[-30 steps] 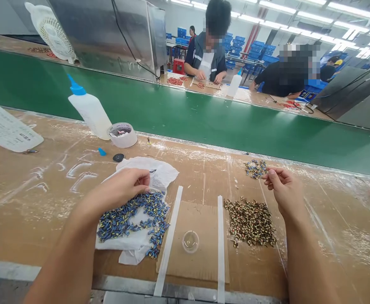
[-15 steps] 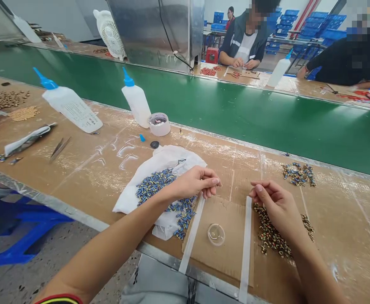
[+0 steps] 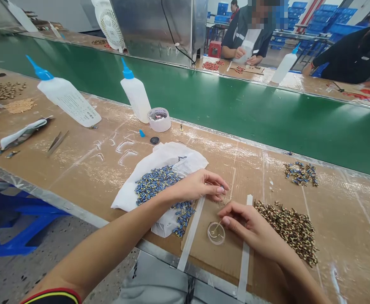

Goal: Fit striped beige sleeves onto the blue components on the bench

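Plastic cup [image 3: 210, 240]: clear and small, set between two strips of pale tape on a cardboard sheet [image 3: 204, 253].
Right hand [image 3: 246, 226]: fingers nearly closed, pinching a thin stick [image 3: 218, 226]; its lower end is at the cup, though from my screen I can't tell whether it touches anything inside.
Left hand [image 3: 200, 185]: fingertips drawn together on what looks like a small dark piece [image 3: 222, 188], too small for me to make out.
Stick work: I'd want a light pinch, the tip lifted straight up clear of the rim, and the left fingers held steady alongside so the reach between hands stays short.
Blue pieces [image 3: 156, 183]: heaped on a crumpled white sheet [image 3: 126, 192], left of the cardboard.
Brown pieces [image 3: 289, 232]: piled just beside the right forearm, with a smaller mixed cluster [image 3: 300, 173] beyond.
Surface [image 3: 77, 169]: brown and glossy, with whitish marks; I'd keep both forearms off the heaps.
Far edge: a tape roll [image 3: 159, 124] next to a blue-tipped bottle [image 3: 136, 99].
Green belt [image 3: 204, 105]: runs across behind.
Room: a co-worker [image 3: 248, 38] opposite, a metal housing [image 3: 153, 29], stacked blue crates [image 3: 324, 21].
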Demonstrator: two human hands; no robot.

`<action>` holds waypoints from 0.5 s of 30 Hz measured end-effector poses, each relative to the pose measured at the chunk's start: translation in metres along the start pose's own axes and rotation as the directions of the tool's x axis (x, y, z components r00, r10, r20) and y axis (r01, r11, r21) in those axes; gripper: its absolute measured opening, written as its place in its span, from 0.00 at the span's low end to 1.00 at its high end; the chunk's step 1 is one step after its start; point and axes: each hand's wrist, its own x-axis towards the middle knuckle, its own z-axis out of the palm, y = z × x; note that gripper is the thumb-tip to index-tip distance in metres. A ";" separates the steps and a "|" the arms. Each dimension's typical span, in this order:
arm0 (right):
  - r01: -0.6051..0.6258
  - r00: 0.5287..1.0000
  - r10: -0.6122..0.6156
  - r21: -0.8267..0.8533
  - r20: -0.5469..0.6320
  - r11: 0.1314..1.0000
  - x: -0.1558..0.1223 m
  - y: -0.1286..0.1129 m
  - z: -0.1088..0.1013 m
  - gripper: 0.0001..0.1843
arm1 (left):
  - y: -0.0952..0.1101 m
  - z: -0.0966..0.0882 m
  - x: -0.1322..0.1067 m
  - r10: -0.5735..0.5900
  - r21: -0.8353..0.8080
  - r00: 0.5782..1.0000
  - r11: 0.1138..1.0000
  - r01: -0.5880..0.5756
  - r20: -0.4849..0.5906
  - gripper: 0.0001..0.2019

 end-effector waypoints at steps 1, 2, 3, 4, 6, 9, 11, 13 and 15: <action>0.004 1.000 -0.004 -0.004 0.006 1.000 0.000 0.000 0.002 0.12 | 0.000 0.001 0.000 0.005 -0.006 1.000 1.000 -0.005 -0.005 0.10; 0.007 1.000 -0.007 -0.004 0.010 1.000 0.001 0.001 0.004 0.12 | 0.001 0.002 0.000 0.010 -0.013 1.000 1.000 -0.011 -0.010 0.10; 0.010 1.000 -0.010 -0.003 0.013 1.000 0.001 0.001 0.005 0.11 | 0.002 0.003 0.000 0.017 -0.015 1.000 1.000 -0.017 -0.012 0.10; 0.012 1.000 -0.012 -0.002 0.015 1.000 0.001 0.001 0.006 0.11 | 0.003 0.004 0.000 0.026 -0.008 1.000 1.000 -0.026 -0.017 0.10; 0.026 1.000 -0.026 -0.013 0.016 1.000 0.002 0.001 0.006 0.09 | 0.005 0.005 0.000 0.050 0.050 0.998 0.998 -0.048 -0.038 0.10; 0.085 0.996 -0.085 -0.051 -0.003 0.995 0.003 -0.001 0.006 0.09 | 0.006 0.007 -0.001 0.079 0.182 0.994 0.981 -0.065 -0.071 0.10; 0.137 0.990 -0.138 -0.061 -0.019 0.989 0.004 -0.003 0.006 0.09 | 0.005 0.009 0.000 0.081 0.224 0.994 0.973 -0.061 -0.080 0.11; 0.191 0.981 -0.193 -0.068 -0.024 0.979 0.004 -0.004 0.007 0.08 | 0.002 0.011 0.001 0.079 0.217 0.992 0.975 -0.057 -0.094 0.11; 0.239 0.970 -0.241 -0.096 -0.015 0.966 0.003 -0.006 0.009 0.06 | -0.001 0.014 0.002 0.068 0.153 0.992 0.987 -0.051 -0.110 0.11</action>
